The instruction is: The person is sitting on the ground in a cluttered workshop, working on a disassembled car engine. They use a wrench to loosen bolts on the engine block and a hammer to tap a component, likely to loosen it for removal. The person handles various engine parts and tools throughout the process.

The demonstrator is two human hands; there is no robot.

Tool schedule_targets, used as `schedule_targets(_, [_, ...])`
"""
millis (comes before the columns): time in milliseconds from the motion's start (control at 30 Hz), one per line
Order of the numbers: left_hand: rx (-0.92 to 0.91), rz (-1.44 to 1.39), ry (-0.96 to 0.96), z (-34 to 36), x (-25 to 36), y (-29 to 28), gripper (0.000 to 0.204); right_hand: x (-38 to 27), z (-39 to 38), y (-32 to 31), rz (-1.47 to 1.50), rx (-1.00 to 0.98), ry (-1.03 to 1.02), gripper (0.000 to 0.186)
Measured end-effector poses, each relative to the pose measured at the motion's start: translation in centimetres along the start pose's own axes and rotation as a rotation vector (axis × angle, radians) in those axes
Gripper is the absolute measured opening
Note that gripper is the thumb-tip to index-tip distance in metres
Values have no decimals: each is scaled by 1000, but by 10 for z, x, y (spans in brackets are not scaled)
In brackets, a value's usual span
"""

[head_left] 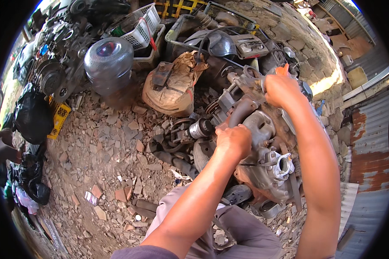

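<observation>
In front of me lies a greasy engine (261, 125) with several castings bolted on. My left hand (233, 140) is closed at the near end of a curved, brownish metal pipe (243, 111) on its upper side. Farther off and to the right, my right hand (282, 90) is curled into a fist at the engine's far end; whatever lies inside it is hidden. A pale silver flanged fitting (282, 165) with a round opening sits on the near right of the engine. Left of my left hand is a small cylindrical metal part (201, 128).
Broken tile and stones cover the ground (103, 159). Beyond stand a torn sack (170, 93), a large clear plastic bottle (109, 64) and crates (142, 32) of parts. Scrap and black bags (32, 114) line the left; rusty corrugated sheets (371, 146) stand right.
</observation>
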State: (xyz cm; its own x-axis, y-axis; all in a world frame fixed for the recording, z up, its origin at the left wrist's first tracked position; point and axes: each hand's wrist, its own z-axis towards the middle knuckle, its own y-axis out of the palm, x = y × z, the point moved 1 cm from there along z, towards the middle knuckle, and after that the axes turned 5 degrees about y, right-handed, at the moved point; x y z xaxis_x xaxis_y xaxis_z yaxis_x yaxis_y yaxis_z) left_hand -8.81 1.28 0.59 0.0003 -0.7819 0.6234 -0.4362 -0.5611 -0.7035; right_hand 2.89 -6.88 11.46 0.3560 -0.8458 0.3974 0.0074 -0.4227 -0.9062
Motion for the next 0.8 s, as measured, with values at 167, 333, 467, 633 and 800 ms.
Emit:
schedule_targets(167, [11,-29,7,1,-2,1,59,4,-4,7,79,-35,38,18])
schedule_targets(333, [46,-7,-13,2,-1,4,54,40,-35,44,395,1,118,22])
schedule_targets(467, [7,5,-44,0,-1,1,56,30,-54,63,418,-161,197,24])
schedule_targets(633, [47,15,-36,0,2,5,63,15,-51,68,206,-248,169,26])
schedule_targets(800, [11,4,-42,0,2,-1,63,27,-55,65,204,-362,77,29])
